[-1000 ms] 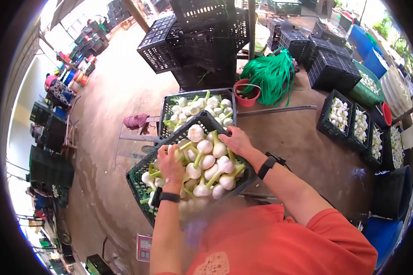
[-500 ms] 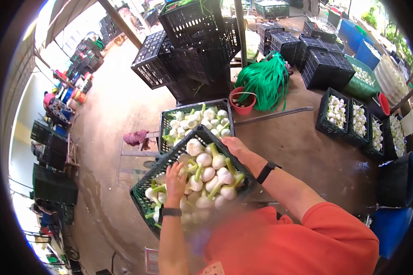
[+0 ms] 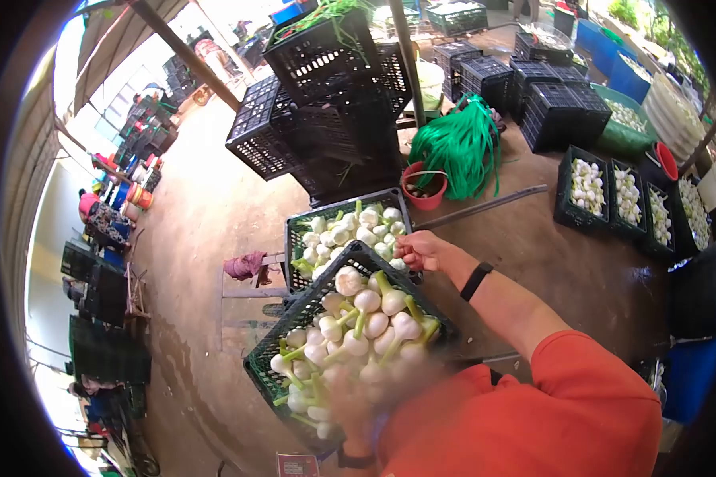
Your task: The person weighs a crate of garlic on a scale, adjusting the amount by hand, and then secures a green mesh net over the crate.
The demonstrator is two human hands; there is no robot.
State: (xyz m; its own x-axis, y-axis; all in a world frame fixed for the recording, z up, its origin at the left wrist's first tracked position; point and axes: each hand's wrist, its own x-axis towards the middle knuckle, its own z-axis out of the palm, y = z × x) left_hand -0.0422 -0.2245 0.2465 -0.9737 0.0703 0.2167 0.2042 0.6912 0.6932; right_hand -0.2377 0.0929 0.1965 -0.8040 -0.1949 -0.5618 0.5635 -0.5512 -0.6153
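1. White garlic bulbs [image 3: 367, 300] fill the near crate [image 3: 358, 254], beneath the blurred left grip [image 3: 352, 404]; whether that grip grasps anything cannot be told.
2. Right grip [image 3: 420, 251]: fingers curled at the far crate's [image 3: 293, 242] right edge, beside its bulbs; grasp not determinable.

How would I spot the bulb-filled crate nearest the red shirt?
Find the tall stack of black crates. Below it in the picture are two crates of white bulbs; yours is the lower crate, nearest the red shirt. Unlike the upper crate, it points a corner up the picture.
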